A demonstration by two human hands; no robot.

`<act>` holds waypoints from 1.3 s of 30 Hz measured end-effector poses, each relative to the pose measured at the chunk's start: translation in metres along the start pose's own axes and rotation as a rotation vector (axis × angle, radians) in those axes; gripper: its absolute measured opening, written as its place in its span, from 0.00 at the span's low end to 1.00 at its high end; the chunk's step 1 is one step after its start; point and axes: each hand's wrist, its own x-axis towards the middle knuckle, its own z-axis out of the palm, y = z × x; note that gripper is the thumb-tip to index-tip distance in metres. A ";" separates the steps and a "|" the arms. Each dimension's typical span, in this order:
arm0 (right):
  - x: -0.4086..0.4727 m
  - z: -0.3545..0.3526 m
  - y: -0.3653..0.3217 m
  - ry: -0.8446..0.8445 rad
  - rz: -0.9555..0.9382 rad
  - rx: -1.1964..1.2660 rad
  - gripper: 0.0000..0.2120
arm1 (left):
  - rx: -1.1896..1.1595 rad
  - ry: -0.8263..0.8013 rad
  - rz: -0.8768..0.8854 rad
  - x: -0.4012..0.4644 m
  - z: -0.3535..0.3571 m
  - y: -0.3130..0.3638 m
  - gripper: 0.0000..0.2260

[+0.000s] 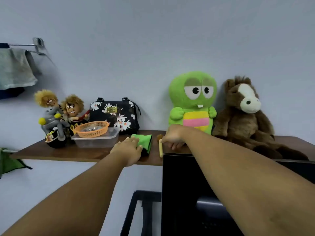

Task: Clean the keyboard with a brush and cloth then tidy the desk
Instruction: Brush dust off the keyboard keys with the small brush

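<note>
A folded green cloth (144,140) with a black edge lies on the wooden shelf (68,153). My left hand (128,149) rests flat on the cloth's near left corner, fingers spread. Just right of it lies a brush with a pale wooden handle (160,149) and brown bristles at its far end. My right hand (173,137) is curled over the handle's upper part, fingertips touching it. No keyboard shows in this view.
On the shelf stand two dolls on a toy motorbike (56,116), an orange basket (92,128) on a clear plastic tub (97,142), a floral handbag (115,114), a green plush (192,103) and a brown plush horse (243,113). A black monitor (196,193) rises below.
</note>
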 end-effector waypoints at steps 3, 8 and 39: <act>0.010 0.010 -0.011 -0.088 0.089 -0.078 0.13 | -0.016 -0.028 0.016 0.005 0.011 -0.016 0.24; 0.020 0.022 -0.022 -0.220 0.265 -0.162 0.16 | -0.042 -0.014 0.074 0.011 0.025 -0.031 0.24; -0.148 0.018 0.071 0.764 -0.256 0.393 0.07 | -0.127 0.531 0.227 -0.086 0.013 0.060 0.26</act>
